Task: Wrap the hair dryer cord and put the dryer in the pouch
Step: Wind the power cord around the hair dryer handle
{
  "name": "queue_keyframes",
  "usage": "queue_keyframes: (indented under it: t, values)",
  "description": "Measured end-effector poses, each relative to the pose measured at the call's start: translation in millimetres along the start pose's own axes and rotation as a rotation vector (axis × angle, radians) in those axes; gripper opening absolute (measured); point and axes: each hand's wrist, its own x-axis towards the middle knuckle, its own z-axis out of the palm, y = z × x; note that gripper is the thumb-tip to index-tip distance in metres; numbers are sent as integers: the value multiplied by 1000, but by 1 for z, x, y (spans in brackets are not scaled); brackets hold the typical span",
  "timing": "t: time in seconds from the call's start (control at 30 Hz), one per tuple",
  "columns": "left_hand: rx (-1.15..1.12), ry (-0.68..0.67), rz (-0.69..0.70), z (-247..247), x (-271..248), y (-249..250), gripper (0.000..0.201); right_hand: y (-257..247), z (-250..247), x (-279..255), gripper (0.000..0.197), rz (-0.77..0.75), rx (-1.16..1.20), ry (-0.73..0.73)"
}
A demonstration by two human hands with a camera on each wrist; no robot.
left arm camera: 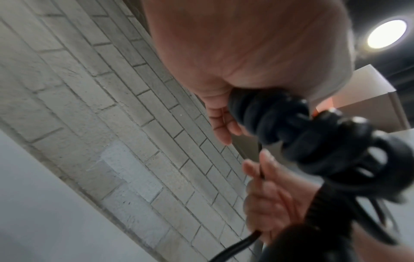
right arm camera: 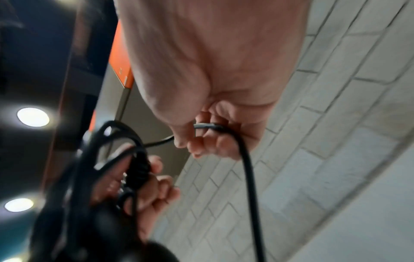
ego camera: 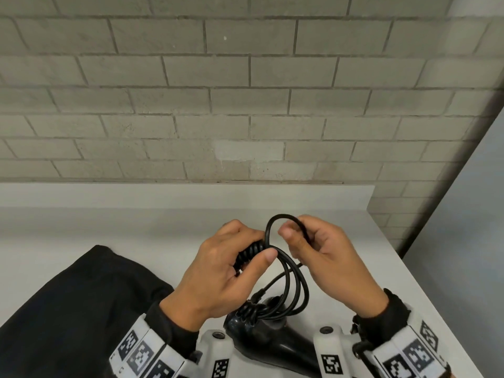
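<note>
The black hair dryer (ego camera: 275, 342) lies on the white counter near its front edge, partly behind the wrist cameras. Its black cord (ego camera: 296, 290) rises in several loops from the handle. My left hand (ego camera: 231, 271) grips the tightly coiled bundle of cord (ego camera: 249, 253), the same bundle (left arm camera: 268, 118) filling that hand in the left wrist view. My right hand (ego camera: 313, 249) pinches a free loop of cord (ego camera: 283, 218) just right of the bundle; the strand (right arm camera: 224, 127) runs between its fingertips. The black fabric pouch (ego camera: 81, 309) lies flat at the left.
The white counter (ego camera: 136, 227) ends at a grey brick wall (ego camera: 245, 91) behind and at a right edge (ego camera: 436, 296) close to my right wrist. Bare counter shows behind my hands.
</note>
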Motion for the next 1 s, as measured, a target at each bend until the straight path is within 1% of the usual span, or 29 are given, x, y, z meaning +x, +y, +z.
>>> queue_keyframes:
  t: [0.07,0.13,0.17,0.27,0.3,0.37,0.43,0.5,0.6,0.67,0.73,0.8,0.9,0.93,1.0]
  values:
    - [-14,18,-17,1,-1,-2,33,19,1,-9,15,45,-71,-25]
    - [-32,44,-37,2,-2,-4,33,34,2,-19,18,91,-147,-44]
    - [-37,50,-46,3,-2,-4,32,39,3,-23,19,131,-136,-56]
    - [-47,44,-62,6,-2,-6,26,43,9,-29,15,252,46,-91]
    - [-49,44,-66,6,-2,-6,24,42,10,-30,12,267,96,-103]
    - [-54,43,-73,7,-2,-7,29,39,11,-30,7,262,129,-135]
    - [-62,40,-74,6,-2,-6,35,38,11,-29,10,251,136,-146]
    - [-64,34,-70,5,-2,-6,36,38,11,-27,11,266,204,-79]
    - [-65,34,-64,5,-3,-7,33,36,12,-24,8,268,338,148]
    - [-71,40,-66,5,-4,-7,32,30,10,-22,8,243,394,291]
    - [-71,40,-60,5,-4,-7,27,21,6,-20,9,219,466,362]
    - [-63,37,-51,5,-3,-7,24,10,2,-18,9,228,560,348]
    - [-64,37,-51,4,-2,-7,24,-4,1,-21,9,290,711,246]
    - [-63,38,-53,4,-2,-7,25,-6,1,-23,11,311,743,209]
    - [-61,43,-59,5,-3,-7,25,-11,4,-27,22,346,774,151]
